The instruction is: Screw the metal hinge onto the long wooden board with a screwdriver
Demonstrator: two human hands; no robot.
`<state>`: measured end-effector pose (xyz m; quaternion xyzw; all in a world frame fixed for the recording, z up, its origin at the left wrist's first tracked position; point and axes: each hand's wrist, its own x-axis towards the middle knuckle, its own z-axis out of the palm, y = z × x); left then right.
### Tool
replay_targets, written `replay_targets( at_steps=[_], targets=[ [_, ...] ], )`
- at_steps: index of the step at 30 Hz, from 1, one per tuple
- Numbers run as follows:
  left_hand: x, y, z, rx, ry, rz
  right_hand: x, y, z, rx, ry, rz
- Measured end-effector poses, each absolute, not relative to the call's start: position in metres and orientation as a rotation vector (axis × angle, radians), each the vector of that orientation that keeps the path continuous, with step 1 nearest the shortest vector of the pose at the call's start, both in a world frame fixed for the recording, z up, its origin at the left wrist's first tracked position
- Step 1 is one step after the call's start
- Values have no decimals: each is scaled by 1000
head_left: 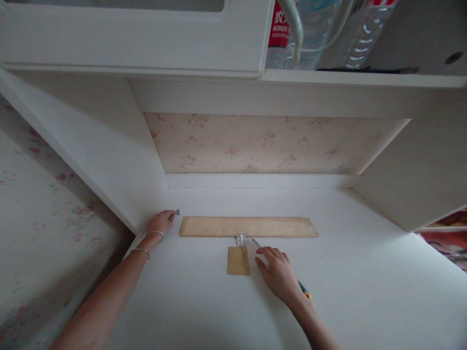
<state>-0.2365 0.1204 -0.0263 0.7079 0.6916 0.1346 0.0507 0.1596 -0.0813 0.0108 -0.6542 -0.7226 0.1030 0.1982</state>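
My left hand (pixel 159 224) is closed at the left of the white tabletop, fingertips pressed together beside a tiny blue-grey piece (pixel 177 212). What it pinches is too small to name. My right hand (pixel 276 271) curls over a screwdriver (pixel 305 289) with a dark and yellow handle. The metal tip points toward a metal hinge (pixel 241 239), while the palm hides the middle of the tool. That hinge lies between a long wooden strip (pixel 248 226) and a small square wooden piece (pixel 238 261), touching both.
White side panels (pixel 105 126) flank the tabletop (pixel 197 301). Overhead, a white shelf (pixel 365 79) carries plastic bottles (pixel 368 36) and a pale cable (pixel 297 29). Floral wallpaper (pixel 233 146) covers the back. At the far right are red items (pixel 445 245).
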Motion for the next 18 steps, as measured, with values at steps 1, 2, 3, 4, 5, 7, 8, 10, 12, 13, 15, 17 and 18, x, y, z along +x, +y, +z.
replay_targets(
  at_steps=[1, 2, 3, 4, 5, 7, 8, 10, 12, 13, 15, 17, 18],
  targets=[
    [-236, 122, -25, 2150, 2102, 408, 161, -82, 10, -1835, -2018, 294],
    [-236, 123, -25, 2144, 2099, 404, 163, -84, 8, -1836, -2014, 297],
    [-236, 124, -23, 2140, 2094, 399, 165, -85, 7, -1835, -2011, 297],
    [-236, 124, -22, 2137, 2094, 396, 168, -86, 6, -1833, -2006, 293],
    [-236, 124, -20, 2141, 2095, 400, 170, -88, 4, -1832, -1999, 286],
    [-232, 121, -16, 2156, 2113, 440, 176, -91, -1, -1838, -1973, 258],
    [-228, 118, -13, 2170, 2124, 471, 178, -92, -3, -1844, -1957, 242],
    [-212, 106, -8, 2228, 2101, 534, 182, -96, -9, -1851, -1932, 216],
    [-187, 88, -3, 2327, 1954, 549, 184, -98, -13, -1845, -1923, 201],
    [-170, 78, -1, 2390, 1814, 537, 184, -98, -15, -1837, -1924, 196],
    [-134, 56, 1, 2450, 1568, 520, 180, -99, -17, -1812, -1930, 183],
    [-98, 38, 1, 2472, 1402, 485, 175, -98, -17, -1776, -1936, 163],
    [-81, 32, 1, 2481, 1364, 470, 172, -99, -16, -1757, -1937, 152]
  ],
)
